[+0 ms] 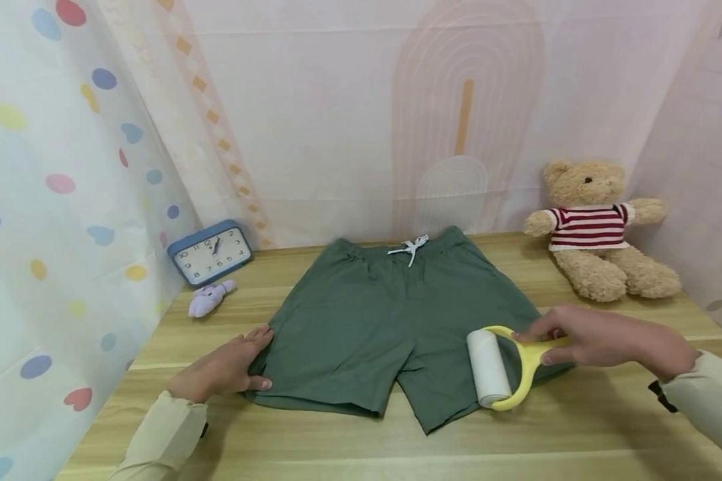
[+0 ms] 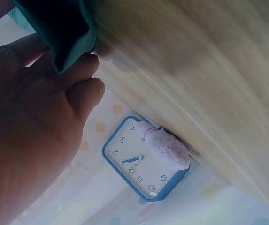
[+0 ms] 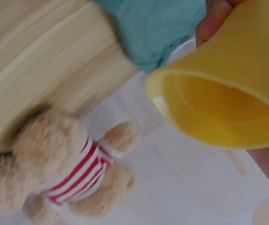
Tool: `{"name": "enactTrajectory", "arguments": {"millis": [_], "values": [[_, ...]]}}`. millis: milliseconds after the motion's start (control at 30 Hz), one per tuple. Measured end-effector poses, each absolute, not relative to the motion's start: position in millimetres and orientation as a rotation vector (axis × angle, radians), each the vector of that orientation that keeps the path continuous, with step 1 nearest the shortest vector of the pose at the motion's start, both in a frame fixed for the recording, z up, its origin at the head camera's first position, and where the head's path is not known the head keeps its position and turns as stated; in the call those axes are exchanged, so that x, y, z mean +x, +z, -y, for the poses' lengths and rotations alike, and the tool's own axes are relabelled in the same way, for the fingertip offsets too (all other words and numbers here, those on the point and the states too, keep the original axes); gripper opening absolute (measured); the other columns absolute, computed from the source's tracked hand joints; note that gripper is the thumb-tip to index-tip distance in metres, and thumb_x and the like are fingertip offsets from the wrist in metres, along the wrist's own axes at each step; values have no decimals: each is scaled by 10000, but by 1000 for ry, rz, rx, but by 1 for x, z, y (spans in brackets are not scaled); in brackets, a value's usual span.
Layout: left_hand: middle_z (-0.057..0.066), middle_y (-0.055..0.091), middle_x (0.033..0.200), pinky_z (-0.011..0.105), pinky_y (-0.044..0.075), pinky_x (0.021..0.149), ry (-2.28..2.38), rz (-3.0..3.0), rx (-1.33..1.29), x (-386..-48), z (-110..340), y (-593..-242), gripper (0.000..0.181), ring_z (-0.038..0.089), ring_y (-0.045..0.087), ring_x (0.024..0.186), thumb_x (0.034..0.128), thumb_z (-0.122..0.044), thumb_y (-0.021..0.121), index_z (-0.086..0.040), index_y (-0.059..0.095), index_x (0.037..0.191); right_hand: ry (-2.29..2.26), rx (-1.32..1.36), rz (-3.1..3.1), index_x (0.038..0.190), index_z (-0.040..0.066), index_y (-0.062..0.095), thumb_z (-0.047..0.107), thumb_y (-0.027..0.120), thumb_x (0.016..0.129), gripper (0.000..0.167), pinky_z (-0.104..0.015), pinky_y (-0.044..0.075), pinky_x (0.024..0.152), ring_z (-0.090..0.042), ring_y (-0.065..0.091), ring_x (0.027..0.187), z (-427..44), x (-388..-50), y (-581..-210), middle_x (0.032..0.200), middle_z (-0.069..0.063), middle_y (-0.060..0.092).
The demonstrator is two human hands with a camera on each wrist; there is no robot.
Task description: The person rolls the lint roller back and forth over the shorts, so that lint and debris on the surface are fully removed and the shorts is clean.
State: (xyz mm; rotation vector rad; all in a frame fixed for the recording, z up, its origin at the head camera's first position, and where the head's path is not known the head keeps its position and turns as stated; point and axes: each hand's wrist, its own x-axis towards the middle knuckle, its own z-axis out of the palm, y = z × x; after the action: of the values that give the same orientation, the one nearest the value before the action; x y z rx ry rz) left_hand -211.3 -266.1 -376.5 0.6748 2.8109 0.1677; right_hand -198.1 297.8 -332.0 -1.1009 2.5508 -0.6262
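Dark green shorts [image 1: 361, 321] with a white drawstring lie flat, waistband toward the back wall. My left hand [image 1: 231, 364] rests at the outer edge of the left leg, fingers along the side and thumb on the fabric close to the hem. In the left wrist view that hand [image 2: 35, 108] is beside the leg opening. My right hand [image 1: 602, 337] grips the yellow handle of a lint roller [image 1: 490, 367], whose white roll touches the right leg near its hem. The right wrist view shows the hollow end of the yellow handle [image 3: 247, 61] close up.
A blue-framed clock [image 1: 210, 252] stands at the back left, with a small lilac plush toy [image 1: 209, 298] in front. A teddy bear [image 1: 595, 234] in a striped shirt sits at the back right. Patterned cloth hangs around the wooden table [image 1: 313, 454].
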Motion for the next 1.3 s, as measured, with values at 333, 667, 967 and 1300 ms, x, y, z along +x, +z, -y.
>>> {"name": "enactTrajectory", "arguments": {"millis": [333,667,967,1300], "values": [[392,367,1520,664,341,1135,167,-2805,672,-213,266,-377,888,536,383,1413,814,-310,817,167,405,1440,-550,-988,-2630,1250,-2,697,208,754,883,427,-174,427,576,100,503,737,-339,-193,-327,1074,4,764],[394,357,1524,666,333,1141,194,-2792,679,-215,265,-378,898,541,370,1418,816,-317,814,168,395,1445,-539,-875,-2649,1214,-59,695,188,753,878,421,-181,430,540,107,484,703,-377,-180,-327,1044,18,752],[390,362,1524,666,334,1139,178,-2803,672,-217,266,-375,895,538,373,1418,813,-312,818,165,400,1444,-682,-912,-2582,1268,-62,657,116,703,911,402,-208,452,425,95,470,555,-401,-169,-329,764,196,616],[397,350,1526,672,311,1152,210,-2785,660,-216,266,-376,902,544,355,1425,808,-299,823,176,393,1442,-924,-1043,-2699,1397,192,594,-42,619,942,513,-187,446,457,52,522,595,-402,-187,-333,812,178,624]]}}
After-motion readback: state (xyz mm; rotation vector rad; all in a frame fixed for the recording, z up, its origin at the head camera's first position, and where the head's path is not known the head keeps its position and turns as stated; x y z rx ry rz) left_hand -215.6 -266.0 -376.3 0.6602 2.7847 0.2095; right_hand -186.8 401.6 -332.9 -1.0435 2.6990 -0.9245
